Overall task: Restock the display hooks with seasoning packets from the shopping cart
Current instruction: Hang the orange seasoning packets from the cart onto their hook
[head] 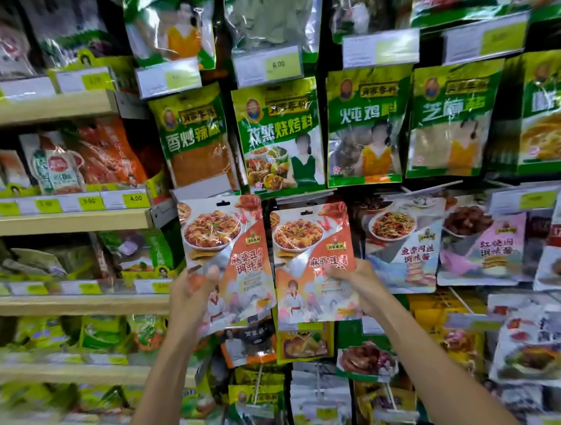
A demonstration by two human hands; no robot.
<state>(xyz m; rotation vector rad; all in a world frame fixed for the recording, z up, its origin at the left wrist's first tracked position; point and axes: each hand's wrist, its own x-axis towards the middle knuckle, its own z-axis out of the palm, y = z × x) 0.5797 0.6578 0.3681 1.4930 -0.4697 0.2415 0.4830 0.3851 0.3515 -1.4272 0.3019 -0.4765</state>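
- The left hand (193, 290) is closed on one orange-and-white seasoning packet (225, 262), thumb across its front near the left edge, and holds it up against the display.
- The right hand (359, 281) is closed on a second, matching packet (312, 262), gripping its right side with the thumb on the printed face.
- Both packets have a hang slot at the top edge. Whether either slot is already over a hook I cannot tell; no hook is visible above either hand, since the packets cover that spot.
- My judgement: the task is in mid-course. Two packets are at the hooks but seemingly not released, so this pair is at best half hung.
- How many packets remain is unknown: the shopping cart is out of view, so its contents cannot be read.
- Directly above the hands a row of green packets (279, 136) hangs full, each under a price tag (267, 66).
- To the right of the right hand, a pale packet (404, 246) with a noodle dish and a pink packet (484, 246) hang in the same row, just beside the held pair.
- Below both hands more packets hang in lower rows, partly hidden by the forearms.
- To the left of the left hand, wooden shelves (66, 221) carry bagged goods with yellow price labels along their edges; the lower shelves are too blurred to read.
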